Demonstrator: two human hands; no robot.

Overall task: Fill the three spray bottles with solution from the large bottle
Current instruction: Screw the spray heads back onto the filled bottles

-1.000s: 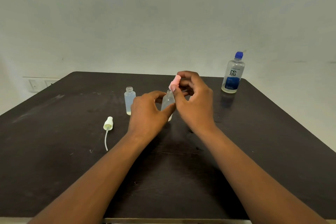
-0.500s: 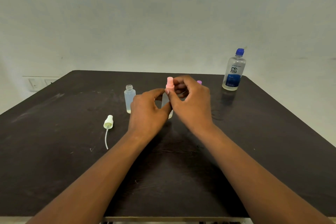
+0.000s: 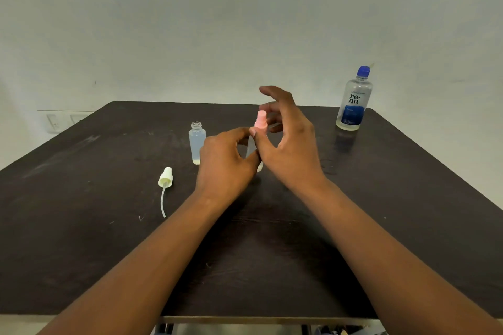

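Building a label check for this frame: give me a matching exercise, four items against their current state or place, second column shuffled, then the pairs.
Column 1:
1. large clear bottle with blue cap
2. small clear uncapped plastic bottle
3. pale yellow spray pump with dip tube
4. pink spray pump

Column 2:
A. lying on the dark table, left of the hands
B. sitting on the small bottle gripped by the left hand
C. upright at the far right corner, capped
D. standing open-necked, left of the left hand

Pairs: 1-C, 2-D, 3-A, 4-B
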